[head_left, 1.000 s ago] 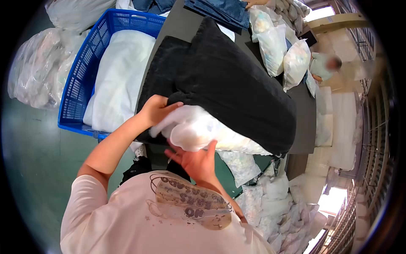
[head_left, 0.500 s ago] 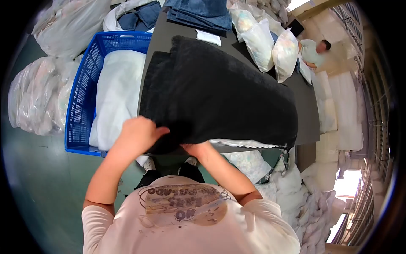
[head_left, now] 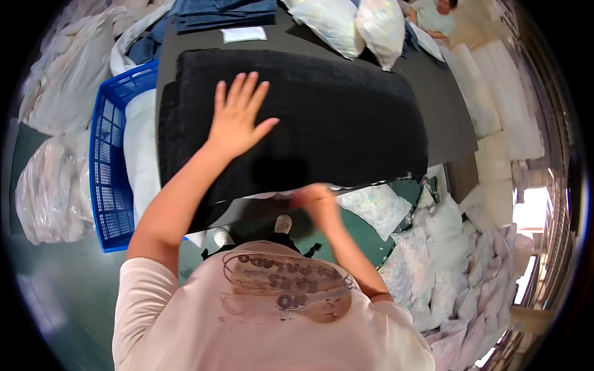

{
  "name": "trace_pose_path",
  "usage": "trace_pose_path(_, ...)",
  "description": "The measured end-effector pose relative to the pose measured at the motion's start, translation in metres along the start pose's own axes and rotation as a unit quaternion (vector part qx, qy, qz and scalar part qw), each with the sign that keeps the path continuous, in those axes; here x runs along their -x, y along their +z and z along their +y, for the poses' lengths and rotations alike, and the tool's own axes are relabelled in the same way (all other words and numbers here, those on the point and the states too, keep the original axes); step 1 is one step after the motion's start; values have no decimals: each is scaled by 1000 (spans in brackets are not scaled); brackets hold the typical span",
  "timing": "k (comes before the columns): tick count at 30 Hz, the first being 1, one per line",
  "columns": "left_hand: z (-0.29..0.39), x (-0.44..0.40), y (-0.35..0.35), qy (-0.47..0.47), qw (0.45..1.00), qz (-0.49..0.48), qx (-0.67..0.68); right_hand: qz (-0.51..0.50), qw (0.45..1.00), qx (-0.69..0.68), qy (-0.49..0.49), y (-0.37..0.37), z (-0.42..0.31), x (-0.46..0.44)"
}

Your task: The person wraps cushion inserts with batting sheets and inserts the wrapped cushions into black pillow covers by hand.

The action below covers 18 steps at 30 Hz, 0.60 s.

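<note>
A large black cushion cover (head_left: 334,117) of soft, plush-looking cloth lies spread on the grey table (head_left: 448,127). White material shows in a thin strip along its near edge. My left hand (head_left: 238,120) rests flat on top of the cover, left of the middle, with the fingers spread. At the near edge, by the white strip, is my right hand (head_left: 318,201). Motion smears its fingers, so I cannot see whether they grip the edge.
Left of the table stands a blue plastic basket (head_left: 111,207) with white padding (head_left: 139,142) in it. Folded blue cloths (head_left: 226,15), a small white packet (head_left: 244,34) and stuffed white bags (head_left: 380,31) lie at the back. Filled pillows (head_left: 427,260) are heaped at right. A person (head_left: 436,18) is beyond.
My left hand has gone from the cover's near left corner up onto its top and spread flat. My right hand has moved right along the near edge. The view has shifted.
</note>
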<state>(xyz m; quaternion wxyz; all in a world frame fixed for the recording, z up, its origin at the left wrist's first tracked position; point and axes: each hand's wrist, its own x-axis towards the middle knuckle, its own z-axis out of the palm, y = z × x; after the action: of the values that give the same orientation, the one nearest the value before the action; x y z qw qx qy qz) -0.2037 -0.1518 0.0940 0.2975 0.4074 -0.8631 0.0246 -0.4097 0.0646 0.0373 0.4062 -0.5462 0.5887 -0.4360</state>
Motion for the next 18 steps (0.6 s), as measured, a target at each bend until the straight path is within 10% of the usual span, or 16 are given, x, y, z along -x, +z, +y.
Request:
trace_pose_path(1, 1, 0, -7, 2, 1000, -4, -4, 135, 988, -74, 19, -41, -7, -3)
trace_pose_path(4, 6, -8, -33, 18, 999, -28, 11, 272, 816, 466, -207, -145, -17, -17)
trace_pose_path(7, -19, -19, -30, -58, 986, 50, 151, 162, 816, 520, -194, -206, 25, -15)
trace_pose_path(9, -29, -22, -20, -109, 991, 72, -44, 221, 834, 479, -164, -221, 33, -34)
trace_pose_path(16, -18, -66, -65, -285, 939, -184, -56, 289, 804, 512, -88, -299, 29, -115)
trace_pose_path(18, -36, -53, -35, -174, 974, -84, -116, 213, 810, 545, -42, -315, 37, -112)
